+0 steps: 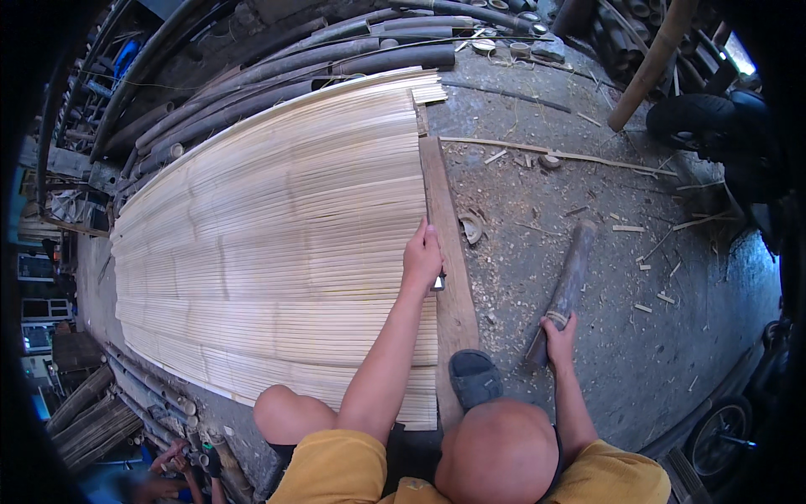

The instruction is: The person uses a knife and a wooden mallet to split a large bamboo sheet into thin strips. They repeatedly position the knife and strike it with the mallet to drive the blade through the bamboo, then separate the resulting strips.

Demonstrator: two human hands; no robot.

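My left hand point(422, 259) is closed around a narrow tool at the edge of a wide mat of pale split-bamboo slats point(277, 218). A shiny metal end of that tool shows below my fist; its kind I cannot make out. Beneath the slat ends runs a wooden plank point(452, 277), just right of this hand. My right hand point(558, 338) grips a dark bamboo length point(569, 281) near its lower end, to the right of the plank. The bamboo slants up and away over the floor.
Wood chips point(520, 252) and slat offcuts litter the concrete floor. Bamboo poles point(353, 63) lie beyond the mat. A sandaled foot point(475, 378) rests by the plank. A motorbike wheel point(722, 433) stands at lower right; another person's hands point(172, 455) show at lower left.
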